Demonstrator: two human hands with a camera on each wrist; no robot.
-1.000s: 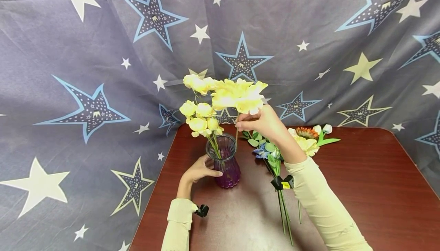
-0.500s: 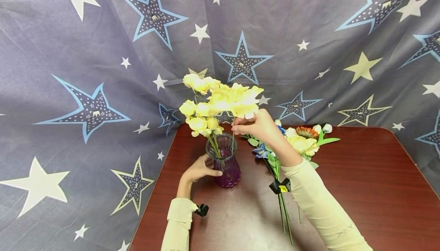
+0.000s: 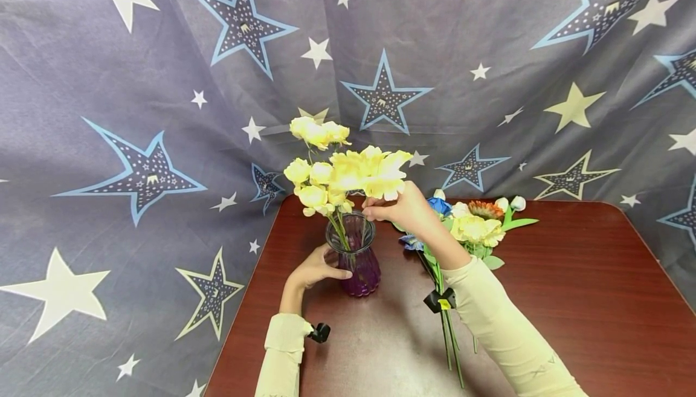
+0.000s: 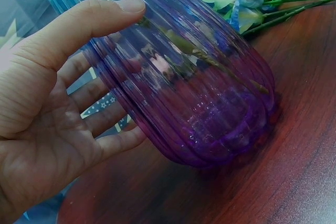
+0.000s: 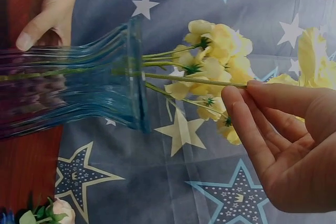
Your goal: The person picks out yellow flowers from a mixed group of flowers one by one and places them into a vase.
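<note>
A ribbed glass vase (image 3: pixel 360 270), purple at the base and bluish toward its rim, stands upright on the table. My left hand (image 3: pixel 315 269) holds it from the left; in the left wrist view the thumb lies across the front and the fingers reach round behind. My right hand (image 3: pixel 410 209) pinches the thin stem (image 5: pixel 194 80) of a large yellow flower (image 3: pixel 370 173) above the rim. That stem runs down through the vase's mouth in the right wrist view. Yellow rose-like blooms (image 3: pixel 312 194) on other stems stand in the vase, leaning left.
Right of the vase, loose artificial flowers lie on the brown table (image 3: pixel 587 276): a blue bloom (image 3: pixel 439 206), a yellow one (image 3: pixel 478 229), an orange one (image 3: pixel 486 208) and white tulips (image 3: pixel 518 203). Their green stems (image 3: pixel 451 342) point toward the front. A star-patterned cloth (image 3: pixel 435 40) hangs behind.
My right hand has come down and to the left with the yellow flower, and its stem has gone deeper into the vase. The left hand and the vase stay in place.
</note>
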